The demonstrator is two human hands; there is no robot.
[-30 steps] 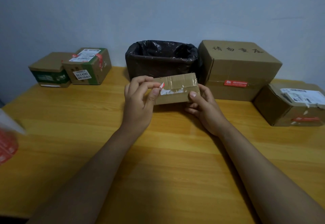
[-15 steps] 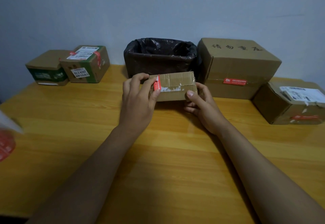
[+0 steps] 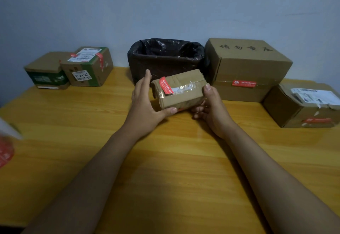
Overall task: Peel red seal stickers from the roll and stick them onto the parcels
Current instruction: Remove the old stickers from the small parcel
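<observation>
Cardboard fills both hands: the small parcel is held above the surface, tilted, just in front of the black-lined bin. The right hand grasps its right end, thumb over the top edge and fingers curled beneath. The left hand lies against the left end with straight fingers pointing up and only the thumb tucked under the near bottom edge, so it steadies more than it grips.

A red seal sticker sits across the parcel's top left corner, overlapping a strip of clear tape. It looks stuck flat, so this parcel seems done.

I judge the parcel light and stiff, since two loose holds carry it easily. The glossy tape is likely slick, so bare cardboard at the ends is the better place to hold, and pressing there would not crush it.

Farther out, the large box and the box at the right each show a red sticker on the front. Two small boxes stand at the left rear, one with red seals. At the far left edge, a blurred red shape may be the sticker roll.
</observation>
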